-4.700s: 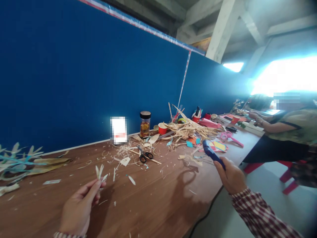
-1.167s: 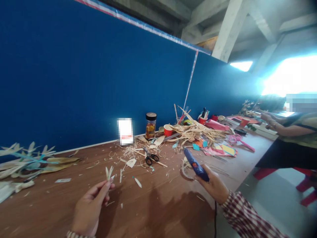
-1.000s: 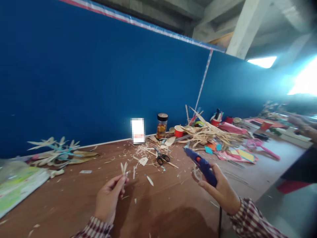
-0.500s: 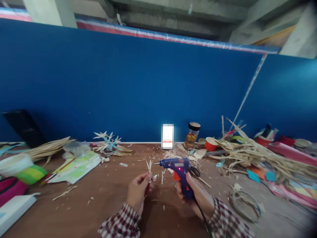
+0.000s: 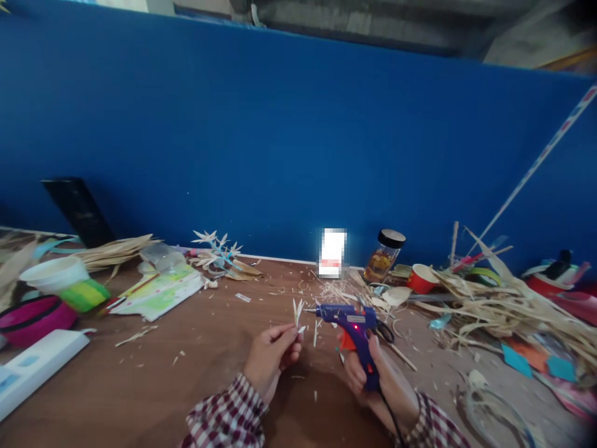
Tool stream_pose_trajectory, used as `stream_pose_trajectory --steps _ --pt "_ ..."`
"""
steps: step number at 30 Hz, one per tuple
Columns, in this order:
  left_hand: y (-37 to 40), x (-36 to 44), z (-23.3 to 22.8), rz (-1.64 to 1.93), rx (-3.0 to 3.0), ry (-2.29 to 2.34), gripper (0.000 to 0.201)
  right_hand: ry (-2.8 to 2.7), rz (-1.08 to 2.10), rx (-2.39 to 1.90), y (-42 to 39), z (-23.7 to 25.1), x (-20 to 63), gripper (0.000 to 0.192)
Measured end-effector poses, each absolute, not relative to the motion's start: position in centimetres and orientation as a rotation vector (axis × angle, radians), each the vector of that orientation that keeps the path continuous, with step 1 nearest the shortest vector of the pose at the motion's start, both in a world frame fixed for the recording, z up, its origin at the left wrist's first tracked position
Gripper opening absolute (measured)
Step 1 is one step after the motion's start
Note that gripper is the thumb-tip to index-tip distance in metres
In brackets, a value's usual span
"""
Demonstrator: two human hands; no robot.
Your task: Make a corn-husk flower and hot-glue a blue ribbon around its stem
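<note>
My left hand (image 5: 273,356) pinches a small pale straw piece (image 5: 298,313) with pointed petals, held upright above the brown table (image 5: 163,373). My right hand (image 5: 368,373) grips a blue hot glue gun (image 5: 352,325) by its handle; a red light glows on its side. The gun's metal tip points left, almost touching the straw piece. A black cord runs down from the gun's handle along my right sleeve.
Black scissors (image 5: 385,331) lie just behind the gun. A heap of straw strips (image 5: 504,308), a red cup (image 5: 421,278) and a glass jar (image 5: 385,256) sit at the right. A straw flower (image 5: 219,249), papers (image 5: 156,292) and bowls (image 5: 53,274) are at the left. A blue wall backs the table.
My view has swung left from the co-worker's side to the table in front of me. My right hand has brought the glue gun in from the right, tip up to the straw piece.
</note>
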State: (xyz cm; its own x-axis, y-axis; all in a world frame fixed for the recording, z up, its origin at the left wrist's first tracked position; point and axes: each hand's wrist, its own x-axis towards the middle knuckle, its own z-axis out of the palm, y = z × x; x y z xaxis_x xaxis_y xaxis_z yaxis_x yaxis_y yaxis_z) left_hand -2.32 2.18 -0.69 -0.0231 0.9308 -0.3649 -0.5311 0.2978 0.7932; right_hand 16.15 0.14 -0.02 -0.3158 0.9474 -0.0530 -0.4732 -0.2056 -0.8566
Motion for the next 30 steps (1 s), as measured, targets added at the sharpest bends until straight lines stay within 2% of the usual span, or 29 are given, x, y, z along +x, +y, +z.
stream_pose_trajectory --steps 9,16,25,30 --pt "2.0 -2.5 -0.5 1.159 0.459 1.102 0.018 -1.303 1.597 -0.786 0.1 -1.4 17.7 0.031" --pt "2.0 -2.7 -0.4 1.146 0.421 1.009 0.018 -1.631 1.43 -0.896 0.0 -1.0 17.8 0.032" --pt "2.0 -2.8 -0.2 1.106 0.323 0.871 0.006 -1.61 1.383 -0.923 0.1 -1.3 17.6 0.034" --pt "1.9 -2.7 0.1 1.068 0.288 0.822 0.007 -1.626 1.374 -0.946 0.0 -1.2 17.7 0.032"
